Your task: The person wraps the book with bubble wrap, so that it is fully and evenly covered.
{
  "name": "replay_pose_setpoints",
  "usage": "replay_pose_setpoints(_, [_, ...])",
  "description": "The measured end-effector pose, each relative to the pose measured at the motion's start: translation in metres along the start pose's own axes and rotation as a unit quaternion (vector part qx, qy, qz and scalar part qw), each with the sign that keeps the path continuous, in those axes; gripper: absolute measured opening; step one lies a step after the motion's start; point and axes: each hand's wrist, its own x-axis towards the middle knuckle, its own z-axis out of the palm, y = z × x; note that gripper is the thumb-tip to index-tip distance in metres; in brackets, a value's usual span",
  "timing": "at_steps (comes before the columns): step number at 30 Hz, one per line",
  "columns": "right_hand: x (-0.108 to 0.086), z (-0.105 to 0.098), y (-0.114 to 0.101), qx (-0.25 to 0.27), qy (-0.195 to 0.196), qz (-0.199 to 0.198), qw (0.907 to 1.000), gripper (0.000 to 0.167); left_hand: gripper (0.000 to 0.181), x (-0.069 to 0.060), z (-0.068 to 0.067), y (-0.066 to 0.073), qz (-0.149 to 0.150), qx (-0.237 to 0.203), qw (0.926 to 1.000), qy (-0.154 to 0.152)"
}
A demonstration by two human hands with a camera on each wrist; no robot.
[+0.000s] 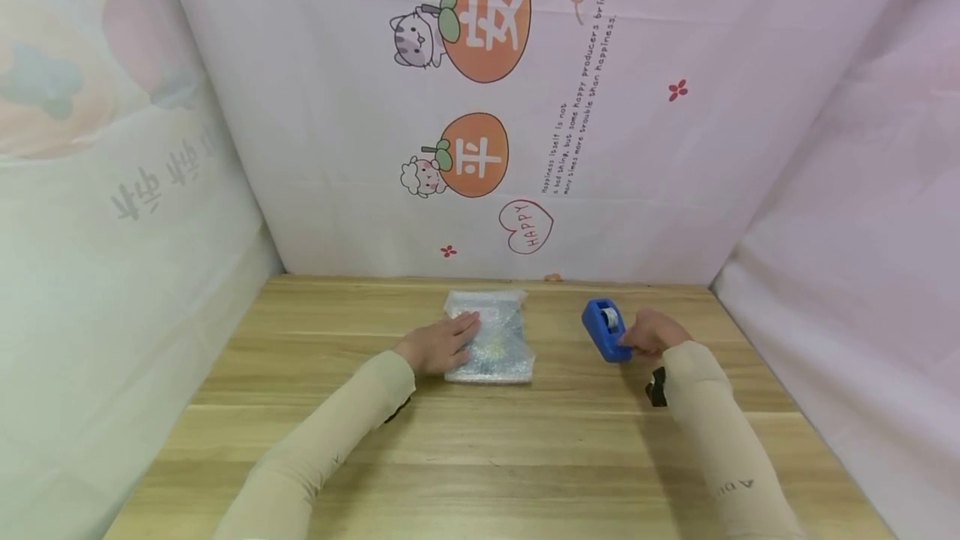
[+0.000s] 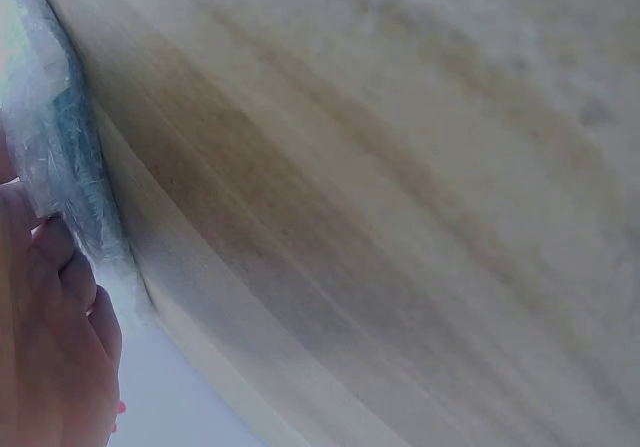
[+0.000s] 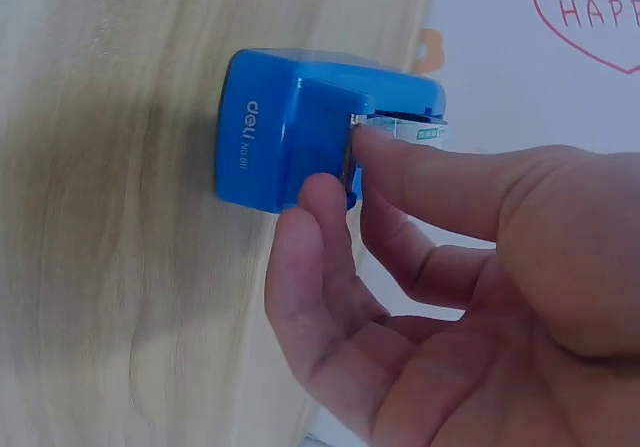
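A flat package in clear bubble wrap (image 1: 501,338) lies on the table, something bluish showing through. My left hand (image 1: 441,346) rests on its left side with the fingers extended. In the left wrist view, part of that hand (image 2: 60,337) appears beside the wrap's edge. To the right stands a blue tape dispenser (image 1: 600,332) holding a roll of clear tape (image 3: 408,129). At its cutter, my right hand (image 1: 651,333) pinches the tape's end between thumb and index finger; the film itself is hardly visible. The other fingers of this hand (image 3: 470,367) are curled.
The wooden table (image 1: 480,457) reaches back to a white printed cloth (image 1: 337,148). More cloth hangs along the left and right sides. A dark strap piece (image 1: 657,387) shows at the right wrist.
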Motion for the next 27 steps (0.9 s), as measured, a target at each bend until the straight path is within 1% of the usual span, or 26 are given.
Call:
replay_pose_setpoints(1, [0.0, 0.0, 0.001, 0.015, -0.004, 0.003, 0.9999, 0.023, 0.067, 0.0, 0.0, 0.0, 0.0, -0.001, 1.0, 0.0])
replay_pose_setpoints(2, [0.001, -0.001, 0.001, 0.027, -0.007, 0.005, 0.9996, 0.029, 0.067, -0.001, 0.001, 0.0, -0.001, 0.001, 1.0, -0.002])
replay_pose_setpoints(5, [0.002, -0.002, 0.004, 0.062, -0.021, 0.002, 0.9978, 0.061, 0.067, -0.002, 0.002, 0.001, -0.003, -0.002, 1.0, -0.003])
replay_pose_setpoints(7, [0.004, -0.003, 0.007, 0.08, -0.03, 0.002, 0.9963, 0.071, 0.067, -0.002, 0.003, 0.001, -0.003, -0.005, 1.0, -0.002])
replay_pose_setpoints(9, [0.005, -0.004, 0.009, 0.102, -0.039, 0.004, 0.994, 0.074, 0.067, -0.002, 0.004, 0.001, -0.004, -0.005, 1.0, -0.002])
replay_pose_setpoints(13, [0.004, -0.005, 0.011, 0.151, -0.054, 0.013, 0.9869, 0.06, 0.067, -0.001, 0.004, 0.002, -0.005, -0.001, 1.0, -0.003])
replay_pose_setpoints(16, [0.004, -0.008, 0.013, 0.187, -0.072, 0.022, 0.9795, 0.063, 0.067, -0.001, 0.004, 0.002, -0.004, -0.001, 1.0, -0.002])
replay_pose_setpoints(18, [0.004, -0.011, 0.013, 0.206, -0.086, 0.027, 0.9743, 0.074, 0.067, -0.001, 0.004, 0.002, -0.002, 0.001, 1.0, -0.001])
replay_pose_setpoints(20, [0.006, -0.013, 0.014, 0.22, -0.097, 0.029, 0.9702, 0.078, 0.066, 0.0, 0.004, 0.002, -0.001, 0.003, 1.0, 0.0])
replay_pose_setpoints(22, [0.008, -0.015, 0.015, 0.233, -0.105, 0.031, 0.9662, 0.071, 0.066, -0.001, 0.002, 0.002, -0.001, 0.002, 1.0, 0.0])
replay_pose_setpoints(26, [0.012, -0.016, 0.018, 0.242, -0.11, 0.032, 0.9636, 0.044, 0.067, -0.002, -0.001, 0.002, -0.001, -0.001, 1.0, -0.004])
replay_pose_setpoints(27, [0.013, -0.016, 0.018, 0.243, -0.112, 0.032, 0.963, 0.04, 0.067, -0.002, -0.002, 0.002, -0.002, -0.001, 1.0, -0.004])
